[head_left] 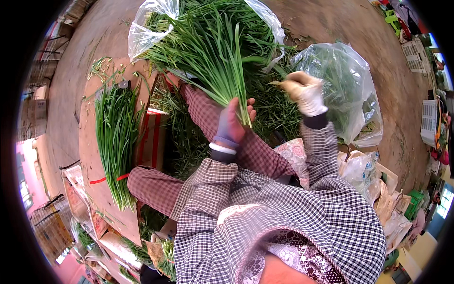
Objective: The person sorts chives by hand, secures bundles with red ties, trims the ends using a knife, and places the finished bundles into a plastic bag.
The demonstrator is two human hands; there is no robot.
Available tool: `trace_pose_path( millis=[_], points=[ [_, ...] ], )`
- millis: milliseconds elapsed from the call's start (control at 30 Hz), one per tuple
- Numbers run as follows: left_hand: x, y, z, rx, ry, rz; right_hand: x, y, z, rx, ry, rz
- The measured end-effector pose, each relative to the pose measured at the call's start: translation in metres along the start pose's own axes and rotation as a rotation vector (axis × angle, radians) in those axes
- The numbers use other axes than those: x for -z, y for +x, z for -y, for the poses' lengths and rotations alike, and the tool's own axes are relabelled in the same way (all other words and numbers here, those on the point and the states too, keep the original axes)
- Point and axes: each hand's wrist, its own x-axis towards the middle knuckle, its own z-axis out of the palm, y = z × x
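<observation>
My left hand, in a thin purplish glove, is closed around the lower stems of a bunch of garlic chives. The leaves fan out upward over a large heap of chives in an open clear plastic bag. To the right, my right hand is raised, in a whitish glove and slightly blurred by motion. Its fingers are curled together, and a thin pale strip sticks out at their tips, too blurred to name. At the left, a chive bundle with a red band lies on a board.
Loose leaf scraps cover the ground between my legs. A clear bag of greens stands beside my right hand. Against the board is a carton with red stripes. Plastic wrappings lie at right, and crates line the far right.
</observation>
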Motion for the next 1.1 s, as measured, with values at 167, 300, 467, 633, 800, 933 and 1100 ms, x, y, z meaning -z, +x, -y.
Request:
trace_pose_path(
  millis=[167,300,467,633,800,933,1100],
  points=[
    [-0.005,0.0,0.001,0.008,0.17,-0.014,0.057,0.011,-0.072,0.164,-0.549,-0.028],
    [-0.014,-0.005,0.001,0.033,0.094,0.016,0.025,-0.01,-0.077,0.045,-0.583,0.188],
    [-0.001,0.0,0.0,0.079,-0.006,0.155,-0.034,-0.012,-0.046,0.009,-0.316,0.307],
    [0.014,0.003,0.004,0.029,0.026,0.237,-0.062,0.016,-0.062,-0.113,-0.313,0.35],
    [0.025,0.015,0.01,-0.029,0.137,0.212,-0.072,0.016,-0.081,0.062,-0.261,0.284],
    [0.024,0.013,0.005,-0.074,0.366,0.123,-0.074,-0.009,-0.064,-0.03,0.08,0.246],
    [0.006,0.003,0.007,-0.238,0.971,-0.007,-0.055,-0.02,-0.041,-0.055,0.333,0.174]
  ],
)
